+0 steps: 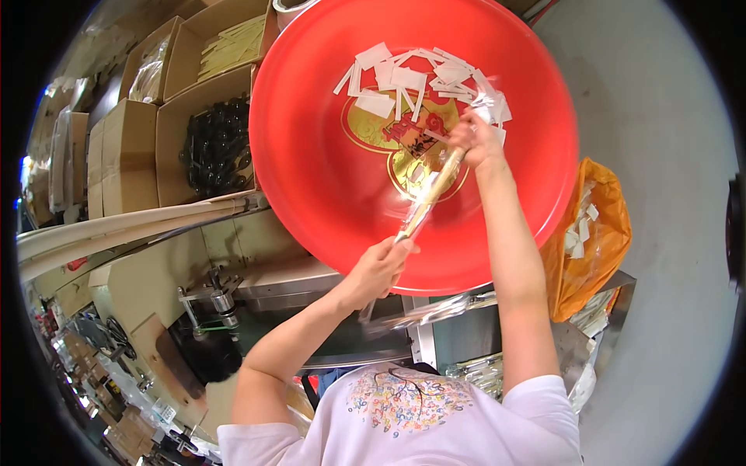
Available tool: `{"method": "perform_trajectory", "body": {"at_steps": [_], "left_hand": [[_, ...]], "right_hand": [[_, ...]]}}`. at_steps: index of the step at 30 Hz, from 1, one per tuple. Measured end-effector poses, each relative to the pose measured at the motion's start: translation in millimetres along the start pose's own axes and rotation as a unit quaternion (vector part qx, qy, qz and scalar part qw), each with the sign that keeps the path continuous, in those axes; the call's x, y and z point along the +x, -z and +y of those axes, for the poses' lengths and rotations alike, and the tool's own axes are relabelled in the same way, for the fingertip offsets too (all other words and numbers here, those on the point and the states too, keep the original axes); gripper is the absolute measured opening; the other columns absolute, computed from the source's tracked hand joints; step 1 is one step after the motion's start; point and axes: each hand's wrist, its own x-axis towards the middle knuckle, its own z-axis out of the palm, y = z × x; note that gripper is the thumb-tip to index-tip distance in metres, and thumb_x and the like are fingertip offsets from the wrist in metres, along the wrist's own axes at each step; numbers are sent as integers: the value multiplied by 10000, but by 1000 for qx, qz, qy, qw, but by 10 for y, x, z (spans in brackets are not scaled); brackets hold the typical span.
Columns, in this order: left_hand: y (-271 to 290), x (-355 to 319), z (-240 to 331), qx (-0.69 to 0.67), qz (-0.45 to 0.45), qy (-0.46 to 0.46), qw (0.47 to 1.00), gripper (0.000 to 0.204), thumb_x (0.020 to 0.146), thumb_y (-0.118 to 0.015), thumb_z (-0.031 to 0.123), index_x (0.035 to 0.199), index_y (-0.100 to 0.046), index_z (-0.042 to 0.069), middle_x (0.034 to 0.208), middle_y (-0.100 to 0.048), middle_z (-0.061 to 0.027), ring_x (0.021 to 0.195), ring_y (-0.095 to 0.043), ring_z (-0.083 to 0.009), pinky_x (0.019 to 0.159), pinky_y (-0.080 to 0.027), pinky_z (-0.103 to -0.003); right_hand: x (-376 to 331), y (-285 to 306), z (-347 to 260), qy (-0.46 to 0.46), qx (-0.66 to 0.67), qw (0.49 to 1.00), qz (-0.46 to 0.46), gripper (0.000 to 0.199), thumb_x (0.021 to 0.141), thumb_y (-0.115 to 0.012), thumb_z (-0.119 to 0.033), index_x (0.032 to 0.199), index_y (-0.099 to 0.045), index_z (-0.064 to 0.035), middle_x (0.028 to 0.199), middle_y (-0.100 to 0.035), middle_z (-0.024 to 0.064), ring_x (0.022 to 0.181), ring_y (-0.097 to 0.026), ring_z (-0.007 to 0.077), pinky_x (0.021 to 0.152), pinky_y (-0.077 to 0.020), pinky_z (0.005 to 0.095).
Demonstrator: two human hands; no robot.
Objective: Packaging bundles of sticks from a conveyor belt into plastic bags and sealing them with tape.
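A long, clear plastic sleeve [423, 203] with a pale yellow stick-like piece in it slants over the big red basin [299, 155]. My left hand [381, 268] is closed round its lower end, at the basin's near rim. Near the other end, my right hand [478, 141] is closed on it, fingers slightly blurred. Shiny clear plastic [487, 99] shows just beyond those fingers; what it holds is smeared. Flat white paper packets [409, 78] and thin white strips lie scattered on the basin's far floor, partly over a gold and red printed pattern.
At left stand cardboard boxes with black plastic spoons [221, 147] and pale yellow sticks [233, 48]. An orange bag [598, 241] with white packets hangs right of the basin. Below the rim lie filled clear sleeves [478, 377]. A pale pipe [132, 229] runs along the left.
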Motion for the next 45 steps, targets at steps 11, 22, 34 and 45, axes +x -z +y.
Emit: {"method": "perform_trajectory", "body": {"at_steps": [11,22,34,45], "left_hand": [[-99,649,334,-544,-66,-47,835,273,921,-440,302,828,-491,50,652,-502,-41,538,-503,-139,640,-502,-322],[-941,-50,36,-442,-225,-20,868,222,886,-515,109,1089,-436,70,765,-524,-28,637,-519,-116,646,-481,-283],[-1061,111,-294,424,-63,-316,847,573,830,-591,225,1279,-284,45,886,-576,-142,734,-598,-270,681,-474,-370],[-426,729,250,-186,-28,-89,978,598,858,-468,513,1194,-390,24,1126,-455,-155,942,-533,-225,768,-490,-380]], "right_hand": [[-161,-97,139,555,-259,777,145,140,780,-656,-128,799,-533,-63,608,-526,-4,492,-499,79,452,-391,209],[-1613,-683,-40,596,-284,747,71,107,821,-589,-137,820,-559,-34,693,-591,52,635,-583,142,563,-438,250],[-2366,442,412,29,-477,878,21,347,767,-663,-138,1055,-512,-16,901,-601,60,794,-579,134,707,-462,252],[-2753,560,348,129,-409,903,1,424,718,-589,-2,1131,-499,31,1021,-577,102,940,-554,167,829,-433,268]]}}
